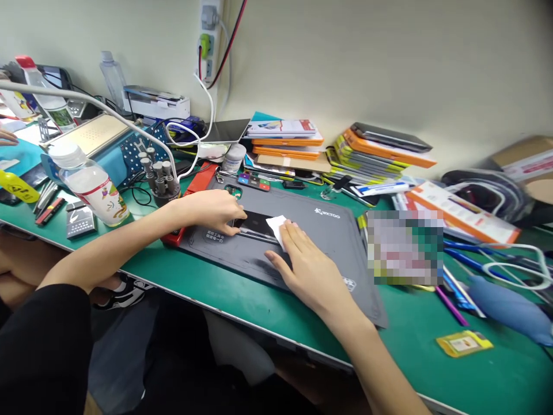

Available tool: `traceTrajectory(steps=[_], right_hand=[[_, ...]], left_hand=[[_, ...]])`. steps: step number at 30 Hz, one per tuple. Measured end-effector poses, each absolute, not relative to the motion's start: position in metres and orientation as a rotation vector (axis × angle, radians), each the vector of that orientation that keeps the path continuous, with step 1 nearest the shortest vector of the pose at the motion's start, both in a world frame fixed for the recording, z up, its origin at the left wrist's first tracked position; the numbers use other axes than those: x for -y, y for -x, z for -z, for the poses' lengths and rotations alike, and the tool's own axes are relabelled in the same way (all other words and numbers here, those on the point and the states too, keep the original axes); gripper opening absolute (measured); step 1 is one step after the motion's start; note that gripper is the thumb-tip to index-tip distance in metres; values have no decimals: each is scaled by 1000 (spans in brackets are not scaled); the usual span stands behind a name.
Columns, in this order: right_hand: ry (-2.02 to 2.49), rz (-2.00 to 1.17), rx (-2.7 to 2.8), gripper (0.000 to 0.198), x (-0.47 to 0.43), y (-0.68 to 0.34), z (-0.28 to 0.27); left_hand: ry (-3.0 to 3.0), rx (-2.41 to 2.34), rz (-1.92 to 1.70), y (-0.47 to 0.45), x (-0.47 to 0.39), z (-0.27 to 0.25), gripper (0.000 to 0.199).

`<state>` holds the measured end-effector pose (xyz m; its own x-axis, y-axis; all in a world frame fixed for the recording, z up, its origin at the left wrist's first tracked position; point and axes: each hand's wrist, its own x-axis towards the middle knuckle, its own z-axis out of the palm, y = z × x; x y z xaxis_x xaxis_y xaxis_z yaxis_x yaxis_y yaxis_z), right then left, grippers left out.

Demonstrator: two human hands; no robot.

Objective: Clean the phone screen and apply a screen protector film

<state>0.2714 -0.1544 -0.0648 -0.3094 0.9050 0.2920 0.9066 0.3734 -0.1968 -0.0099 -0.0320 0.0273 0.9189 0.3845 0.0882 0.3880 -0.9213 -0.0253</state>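
Note:
A black smartphone (pixel 256 223) lies flat on a grey work mat (pixel 319 230), its long side running left to right. My left hand (pixel 216 210) grips the phone's left end, thumb at the near edge and fingers at the far one. A white tissue (pixel 275 226) sits under the fingers of my right hand (pixel 305 256), pressed against the phone's right part. That hand covers the phone's right end. Just beyond my left hand, a small green part (pixel 234 190) is partly hidden on the mat.
A red device (pixel 203 178) borders the mat's left side. Left of it stand a screwdriver holder (pixel 162 178) and a drink bottle (pixel 93 187). Stacked boxes (pixel 285 138) line the wall. A blue air blower (pixel 510 308) and a yellow packet (pixel 464 343) lie right. Another person's hand (pixel 6 137) shows far left.

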Motion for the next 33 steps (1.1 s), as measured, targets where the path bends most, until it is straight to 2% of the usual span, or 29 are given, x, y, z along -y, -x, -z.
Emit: traceTrajectory(steps=[9,18,24,33], right_hand=[[1587,9,2290,95,163,-274,57],[1579,-20,2284,86,165,-278,58],[1562,20,2259,81,166,-277,61],[1525,102,2259,84,166,-276,66]], left_hand=[[2951,594,-53,7,36,-33,26],[2860,580,-187,3,39,-35,32],[2796,576,-186,0,49,-34,26],[2798,590,-108,-1,53,-29,19]])
